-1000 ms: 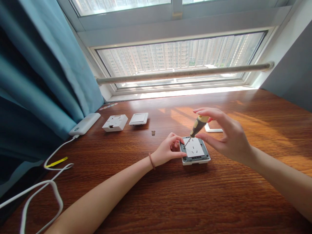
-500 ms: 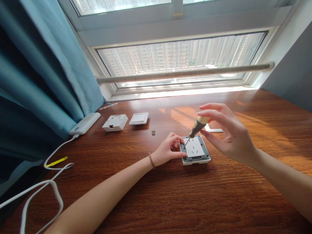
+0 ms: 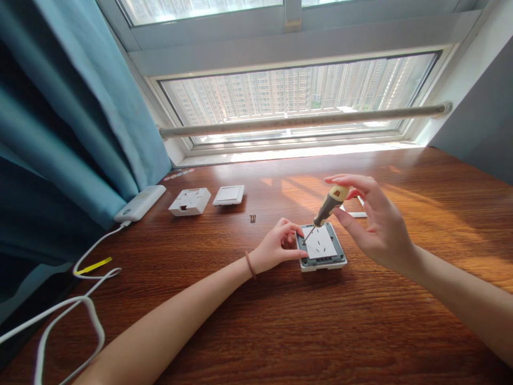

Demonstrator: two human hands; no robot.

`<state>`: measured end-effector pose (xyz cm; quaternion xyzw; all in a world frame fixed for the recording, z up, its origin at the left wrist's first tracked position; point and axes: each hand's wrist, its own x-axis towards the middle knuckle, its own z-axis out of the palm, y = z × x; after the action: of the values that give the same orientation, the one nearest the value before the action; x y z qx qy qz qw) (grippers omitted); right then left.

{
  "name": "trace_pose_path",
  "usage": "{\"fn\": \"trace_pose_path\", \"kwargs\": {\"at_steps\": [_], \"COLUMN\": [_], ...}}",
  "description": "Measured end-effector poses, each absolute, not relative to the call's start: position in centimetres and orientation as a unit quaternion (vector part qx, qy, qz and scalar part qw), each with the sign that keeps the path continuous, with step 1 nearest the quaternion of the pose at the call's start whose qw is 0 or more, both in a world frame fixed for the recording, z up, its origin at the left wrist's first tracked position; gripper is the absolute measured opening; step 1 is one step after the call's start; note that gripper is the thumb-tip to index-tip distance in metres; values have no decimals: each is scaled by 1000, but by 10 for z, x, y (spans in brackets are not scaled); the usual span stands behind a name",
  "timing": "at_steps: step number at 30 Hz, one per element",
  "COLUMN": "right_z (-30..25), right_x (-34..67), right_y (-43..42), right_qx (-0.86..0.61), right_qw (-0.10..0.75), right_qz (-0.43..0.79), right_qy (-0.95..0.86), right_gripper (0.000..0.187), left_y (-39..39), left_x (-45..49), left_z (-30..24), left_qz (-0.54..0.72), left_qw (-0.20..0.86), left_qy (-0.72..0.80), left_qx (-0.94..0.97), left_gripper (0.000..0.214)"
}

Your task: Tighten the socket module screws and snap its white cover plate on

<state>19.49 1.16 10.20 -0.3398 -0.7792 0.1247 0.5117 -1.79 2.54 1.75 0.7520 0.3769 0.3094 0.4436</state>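
Note:
A wall socket (image 3: 320, 246) with a white face and grey frame lies on a white box on the table. My left hand (image 3: 281, 241) grips its left edge between thumb and fingers. My right hand (image 3: 377, 222) holds a screwdriver (image 3: 329, 205) by its yellow and dark grey handle, fingers at the top end and thumb at the side. The tool leans to the right, its tip on the screw at the socket's left side. A white cover frame (image 3: 356, 215) lies behind my right hand, partly hidden by it.
Several small screws (image 3: 252, 218) lie left of the socket. Farther back are a white switch (image 3: 228, 195) and a white mounting box (image 3: 190, 201). A white power bank (image 3: 140, 203) with a cable (image 3: 93, 251) and yellow tie (image 3: 94, 266) sits by the blue curtain (image 3: 120, 107).
My right hand's fingers have shifted around the screwdriver handle, uncovering more of its yellow end. The handle has tilted slightly right. My left hand and the socket stay in place.

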Motion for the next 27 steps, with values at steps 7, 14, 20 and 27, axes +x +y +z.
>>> {"fn": "trace_pose_path", "kwargs": {"at_steps": [7,14,20,27], "right_z": [104,108,111,110], "right_x": [195,194,195,194], "right_y": [13,17,16,11], "right_qx": [-374,-375,-358,-351], "right_qw": [548,569,575,562], "right_qz": [175,298,272,232], "right_qy": [-727,-668,-684,-712], "right_gripper": [34,28,22,28], "left_y": [26,26,26,25], "left_x": [-18,-19,-19,-19], "left_z": [18,17,17,17], "left_qz": [304,306,307,309], "left_qw": [445,446,449,450], "left_qy": [380,379,378,376], "left_qx": [752,751,749,749], "left_gripper": [37,37,36,37]}}
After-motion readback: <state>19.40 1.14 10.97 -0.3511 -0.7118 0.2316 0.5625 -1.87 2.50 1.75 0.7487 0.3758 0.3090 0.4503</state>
